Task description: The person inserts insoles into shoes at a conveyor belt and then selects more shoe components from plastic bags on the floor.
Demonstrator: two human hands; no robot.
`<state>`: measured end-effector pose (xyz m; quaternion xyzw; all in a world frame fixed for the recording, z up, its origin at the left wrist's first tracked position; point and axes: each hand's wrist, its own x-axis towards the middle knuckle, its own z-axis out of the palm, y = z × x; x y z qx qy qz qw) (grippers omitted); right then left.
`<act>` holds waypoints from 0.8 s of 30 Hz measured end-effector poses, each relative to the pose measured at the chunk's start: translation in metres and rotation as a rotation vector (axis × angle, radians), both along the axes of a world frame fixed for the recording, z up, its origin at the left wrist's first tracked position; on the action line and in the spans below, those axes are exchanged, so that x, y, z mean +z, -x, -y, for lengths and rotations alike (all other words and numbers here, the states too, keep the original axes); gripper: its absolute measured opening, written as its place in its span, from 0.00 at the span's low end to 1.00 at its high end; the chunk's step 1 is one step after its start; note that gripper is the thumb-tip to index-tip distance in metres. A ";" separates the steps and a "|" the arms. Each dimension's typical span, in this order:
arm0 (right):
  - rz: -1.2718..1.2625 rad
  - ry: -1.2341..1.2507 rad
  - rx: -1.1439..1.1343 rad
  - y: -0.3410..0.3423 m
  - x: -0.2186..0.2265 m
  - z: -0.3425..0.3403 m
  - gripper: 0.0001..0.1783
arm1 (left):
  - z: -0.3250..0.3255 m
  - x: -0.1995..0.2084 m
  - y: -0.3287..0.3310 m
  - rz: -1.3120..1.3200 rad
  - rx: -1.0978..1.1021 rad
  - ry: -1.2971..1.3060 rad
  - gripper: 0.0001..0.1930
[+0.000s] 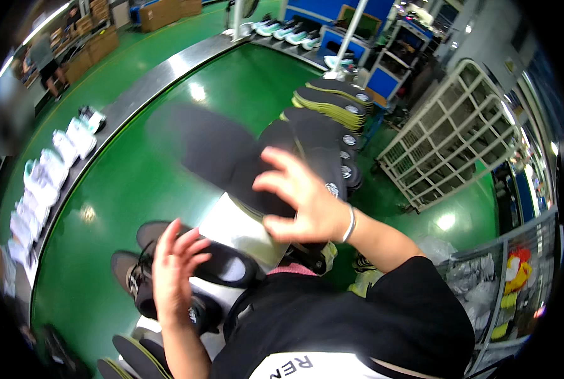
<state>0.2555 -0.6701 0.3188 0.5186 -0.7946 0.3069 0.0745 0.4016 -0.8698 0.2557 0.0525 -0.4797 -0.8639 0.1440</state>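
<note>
My right hand, with a silver bracelet on its wrist, is over dark insoles, fingers spread and bent. Left of it a black insole is smeared by motion; whether the fingers touch it I cannot tell. My left hand is raised with its fingers apart, holding nothing. Beside and behind it are dark shoes: a brown-grey one and a black one whose pale inside shows. More insoles with yellow-green edges lie at the lower left.
A stack of yellow-green-edged insoles stands beyond my right hand. White shoes line a curved metal ledge at left. At right are a white wire cage cart and a rack with plastic bags. A person stands far left.
</note>
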 end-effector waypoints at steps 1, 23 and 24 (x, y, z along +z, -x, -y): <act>0.045 -0.068 0.142 -0.016 -0.004 0.008 0.27 | -0.007 -0.003 0.003 0.037 -0.091 -0.153 0.35; 0.659 -0.226 0.287 -0.041 -0.035 0.043 0.11 | -0.022 -0.018 0.003 0.069 0.135 -0.051 0.26; 0.793 -0.174 0.230 -0.035 -0.031 0.037 0.11 | -0.023 -0.025 0.003 0.060 0.199 0.031 0.39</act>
